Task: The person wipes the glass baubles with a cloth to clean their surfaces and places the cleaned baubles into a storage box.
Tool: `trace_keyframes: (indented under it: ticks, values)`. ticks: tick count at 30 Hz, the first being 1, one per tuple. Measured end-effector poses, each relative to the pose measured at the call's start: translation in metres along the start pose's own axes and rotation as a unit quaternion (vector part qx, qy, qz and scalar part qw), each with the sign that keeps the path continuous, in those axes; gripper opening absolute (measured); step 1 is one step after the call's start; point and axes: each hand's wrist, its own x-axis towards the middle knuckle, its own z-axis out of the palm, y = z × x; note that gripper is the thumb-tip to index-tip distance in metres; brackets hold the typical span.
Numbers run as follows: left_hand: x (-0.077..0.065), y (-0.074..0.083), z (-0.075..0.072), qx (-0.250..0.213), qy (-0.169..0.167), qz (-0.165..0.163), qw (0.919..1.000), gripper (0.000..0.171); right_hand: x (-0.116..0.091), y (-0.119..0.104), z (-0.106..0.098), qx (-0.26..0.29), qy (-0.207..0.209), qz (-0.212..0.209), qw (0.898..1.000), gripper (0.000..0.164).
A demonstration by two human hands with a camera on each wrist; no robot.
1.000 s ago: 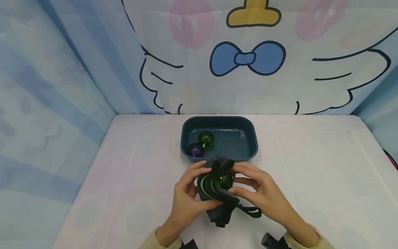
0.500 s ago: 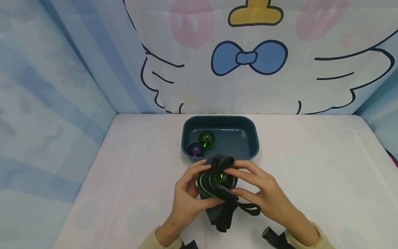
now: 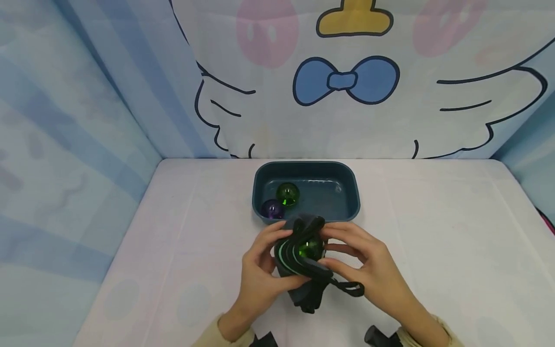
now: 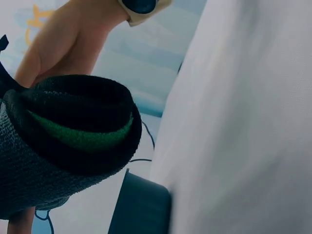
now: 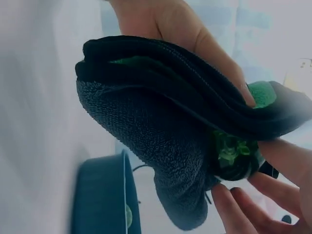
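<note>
A dark grey terry cloth [image 3: 297, 289] with black edging and green showing in its folds is bunched up in front of the bin. My left hand [image 3: 260, 274] grips it from the left, thumb across the front. Nestled in the folds is a clear green ball [image 3: 310, 249], partly covered by cloth. My right hand [image 3: 366, 262] holds this ball from the right; in the right wrist view its fingertips [image 5: 226, 200] curl against the ball [image 5: 234, 156]. A black loop [image 3: 349, 288] dangles from the cloth. The left wrist view shows the rolled cloth [image 4: 73, 131] hiding the ball.
Just behind the hands stands a dark teal bin [image 3: 342, 214]. A green ball [image 3: 288, 194] and a purple ball [image 3: 272, 209] lie in its left part. A white covered table [image 3: 442, 231] spreads around it, with a printed curtain [image 3: 338, 125] behind.
Half a second ago my right fingers reached over the ball's top; now they are back at its right side. The cloth has shifted slightly, and the left hand keeps its grip.
</note>
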Motion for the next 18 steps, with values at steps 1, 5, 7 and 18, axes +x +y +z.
trace_keyframes:
  ticks: [1,5,7,18]
  values:
    - [-0.0004,0.0001,-0.0002,0.002,0.002,0.000,1.0000,0.063,0.0001,-0.0014,0.0011,-0.006,0.008,-0.011,1.000,0.052]
    - [-0.0013,-0.0010,-0.0004,-0.007,-0.007,0.011,0.9999,0.063,0.0010,-0.0022,0.0025,-0.004,0.011,-0.052,0.999,0.056]
    - [-0.0017,-0.0016,-0.0003,-0.009,-0.011,0.015,0.9998,0.064,0.0014,-0.0015,0.0024,0.001,0.008,-0.064,0.998,0.056]
    - [-0.0036,-0.0009,0.0007,-0.015,-0.029,0.021,0.9992,0.067,0.0016,0.0033,-0.0069,0.104,-0.058,0.059,0.991,0.042]
